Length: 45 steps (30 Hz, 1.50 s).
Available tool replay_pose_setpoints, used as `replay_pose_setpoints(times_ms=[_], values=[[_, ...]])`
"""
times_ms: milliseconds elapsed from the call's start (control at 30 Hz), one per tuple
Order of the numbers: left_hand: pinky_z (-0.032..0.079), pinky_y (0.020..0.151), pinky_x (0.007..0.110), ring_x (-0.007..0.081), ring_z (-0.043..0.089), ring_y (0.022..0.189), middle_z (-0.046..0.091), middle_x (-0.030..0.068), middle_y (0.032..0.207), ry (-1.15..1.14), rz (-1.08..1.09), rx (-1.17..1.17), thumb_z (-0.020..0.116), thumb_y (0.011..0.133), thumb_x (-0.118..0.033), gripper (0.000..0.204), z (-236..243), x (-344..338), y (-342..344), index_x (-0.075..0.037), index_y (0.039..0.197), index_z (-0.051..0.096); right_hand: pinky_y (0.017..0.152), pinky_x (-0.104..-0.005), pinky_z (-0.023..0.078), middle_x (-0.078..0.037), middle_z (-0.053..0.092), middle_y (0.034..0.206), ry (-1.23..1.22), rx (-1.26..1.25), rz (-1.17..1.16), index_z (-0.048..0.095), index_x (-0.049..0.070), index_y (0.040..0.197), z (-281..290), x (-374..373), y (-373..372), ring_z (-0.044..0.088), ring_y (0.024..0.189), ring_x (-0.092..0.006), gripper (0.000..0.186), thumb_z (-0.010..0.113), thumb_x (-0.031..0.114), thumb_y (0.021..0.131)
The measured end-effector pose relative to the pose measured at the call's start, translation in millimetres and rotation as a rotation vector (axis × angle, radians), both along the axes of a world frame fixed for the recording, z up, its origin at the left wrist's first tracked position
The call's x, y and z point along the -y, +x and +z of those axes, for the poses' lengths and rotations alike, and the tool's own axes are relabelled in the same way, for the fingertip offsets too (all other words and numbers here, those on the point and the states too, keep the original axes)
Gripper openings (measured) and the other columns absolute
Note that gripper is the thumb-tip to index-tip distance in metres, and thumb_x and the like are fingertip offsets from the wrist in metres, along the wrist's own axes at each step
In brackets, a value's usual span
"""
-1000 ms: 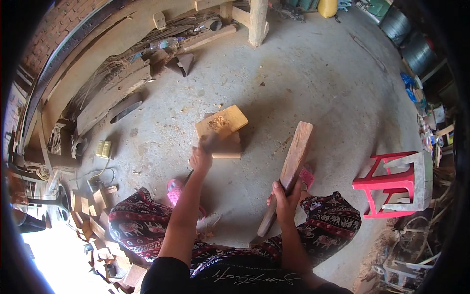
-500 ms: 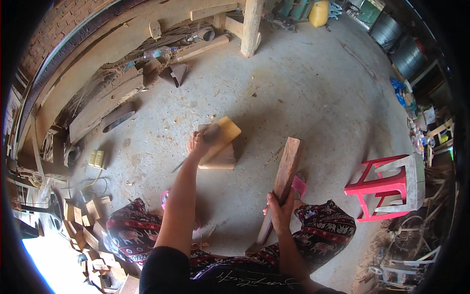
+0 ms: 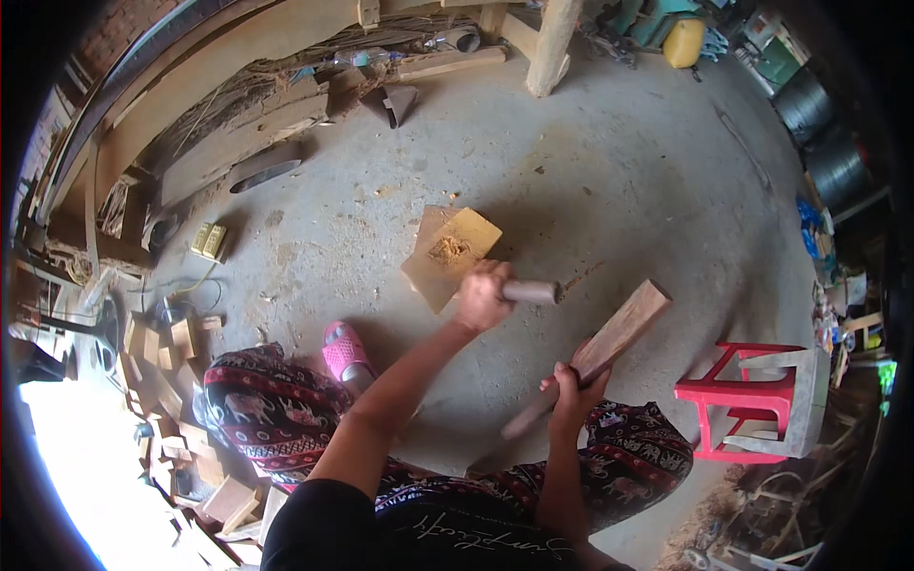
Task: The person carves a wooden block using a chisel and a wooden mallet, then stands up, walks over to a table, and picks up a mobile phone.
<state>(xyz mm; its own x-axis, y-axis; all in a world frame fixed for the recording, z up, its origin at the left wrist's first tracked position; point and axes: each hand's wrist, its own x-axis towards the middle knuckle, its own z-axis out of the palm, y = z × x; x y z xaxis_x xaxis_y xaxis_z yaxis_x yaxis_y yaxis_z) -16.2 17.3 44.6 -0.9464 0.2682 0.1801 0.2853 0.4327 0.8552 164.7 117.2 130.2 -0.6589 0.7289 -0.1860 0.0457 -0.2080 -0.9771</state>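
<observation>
My left hand [image 3: 484, 295] grips a cylindrical tool handle [image 3: 535, 291], pointing right; whatever else belongs to the tool is hidden. It is at the near side of a yellowish wooden block [image 3: 474, 228] with a rough hollow and shavings in its face, lying askew on a browner block [image 3: 432, 217] on the floor. Whether the tool touches the block I cannot tell. My right hand [image 3: 577, 390] is closed around a long, squared piece of wood [image 3: 619, 329], held slanting up to the right, beside my right leg.
A red plastic stool [image 3: 705, 390] stands at right. Wood offcuts [image 3: 181, 381] are piled at lower left, near a small yellowish box with a cable [image 3: 208, 240]. Planks [image 3: 238, 143], a wooden post [image 3: 550, 52] and a yellow jug [image 3: 682, 43] line the back. My pink slipper [image 3: 343, 350] shows below.
My left hand has moved right, and the tool handle now lies sideways, exposing the hollow. The long wood in my right hand leans further right. The camera view has shifted slightly.
</observation>
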Motion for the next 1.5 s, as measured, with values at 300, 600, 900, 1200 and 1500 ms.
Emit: replay_pose_setpoints(times_ms=[300,600,900,1200,1500], values=[[0.041,0.075,0.042,0.0304,0.054,0.087,0.055,0.0077,0.082,0.014,-0.265,-0.366,0.068,0.061,-0.007,0.026,-8.1,-23.2,-19.0,-0.011,0.084,0.056,0.041,-0.0311,0.042,-0.01,0.052,0.085,0.148,0.023,-0.034,0.031,0.007,0.138,-8.3,-5.8,4.2,0.048,0.051,-0.0155,0.063,0.062,0.004,0.083],[0.041,0.073,0.043,0.032,0.054,0.085,0.055,0.0085,0.081,0.133,-0.384,-0.301,0.07,0.06,-0.006,0.028,-21.9,-21.4,-22.7,-0.01,0.083,0.055,0.087,-0.0348,0.046,-0.013,0.055,0.104,0.275,-0.149,-0.074,0.03,-0.008,0.131,13.5,7.3,16.5,0.057,0.08,-0.0188,0.066,0.069,0.01,0.081],[0.043,0.075,0.041,0.0313,0.055,0.085,0.056,0.0068,0.079,0.087,-0.416,-0.256,0.071,0.061,-0.005,0.027,-24.9,-13.4,-21.6,-0.01,0.081,0.054,0.055,-0.0279,0.05,-0.011,0.055,0.093,0.097,-0.048,0.03,0.025,0.001,0.136,-7.7,30.0,4.0,0.054,0.064,-0.0145,0.066,0.065,0.007,0.084],[0.04,0.074,0.041,0.0307,0.054,0.087,0.057,0.0065,0.081,0.106,-0.398,-0.2,0.07,0.062,-0.007,0.022,-24.3,-10.0,-30.4,-0.01,0.079,0.056,0.047,-0.0266,0.047,-0.008,0.053,0.085,0.059,0.071,0.162,0.039,0.001,0.121,-16.9,22.1,2.4,0.052,0.055,-0.0137,0.046,0.065,0.007,0.084],[0.039,0.074,0.042,0.0299,0.053,0.089,0.057,0.0047,0.082,0.104,-0.378,-0.228,0.07,0.062,-0.008,0.023,-29.3,-13.4,-30.3,-0.011,0.08,0.056,0.047,-0.0287,0.048,-0.011,0.055,0.088,0.037,0.325,0.225,0.031,0.001,0.13,-10.7,33.2,-4.7,0.053,0.056,-0.015,0.057,0.063,0.005,0.084]])
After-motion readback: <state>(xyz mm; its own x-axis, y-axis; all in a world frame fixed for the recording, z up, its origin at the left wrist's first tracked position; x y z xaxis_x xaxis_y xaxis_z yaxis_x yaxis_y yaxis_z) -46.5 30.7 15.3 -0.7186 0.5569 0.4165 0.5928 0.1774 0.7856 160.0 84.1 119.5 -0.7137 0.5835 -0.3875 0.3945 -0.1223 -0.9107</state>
